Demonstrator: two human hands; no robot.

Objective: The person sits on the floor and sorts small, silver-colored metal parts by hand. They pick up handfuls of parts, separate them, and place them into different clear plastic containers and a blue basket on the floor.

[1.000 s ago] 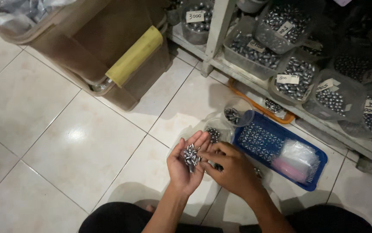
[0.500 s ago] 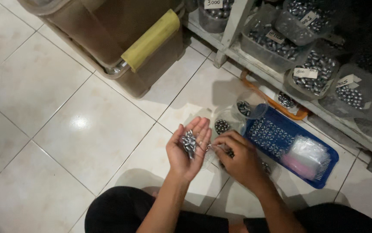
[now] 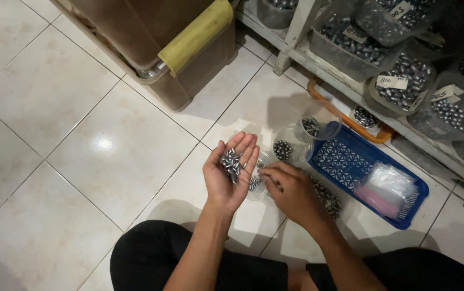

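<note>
Weights (image 3: 231, 163) cupped in left hand (image 3: 226, 175), white-labelled tubs (image 3: 404, 86) behind

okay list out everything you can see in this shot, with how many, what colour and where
Small metal pieces: a handful, silver-grey, in the left palm.
Clear round cups: at least two, holding grey pieces, on the floor by the basket.
Basket: one, blue, perforated, on the floor to the right.
Small clear bags: a bundle, clear and pinkish, in the basket.
Clear tubs: several, full of grey pieces, paper-tagged, on the shelf at upper right.
Storage bin: one, brown with a yellow latch, top centre.
Orange tray: one, mostly hidden under the shelf.
Tile floor: white.
Left hand: palm up, cupped.
Right hand: fingertips low beside the left palm.
</note>
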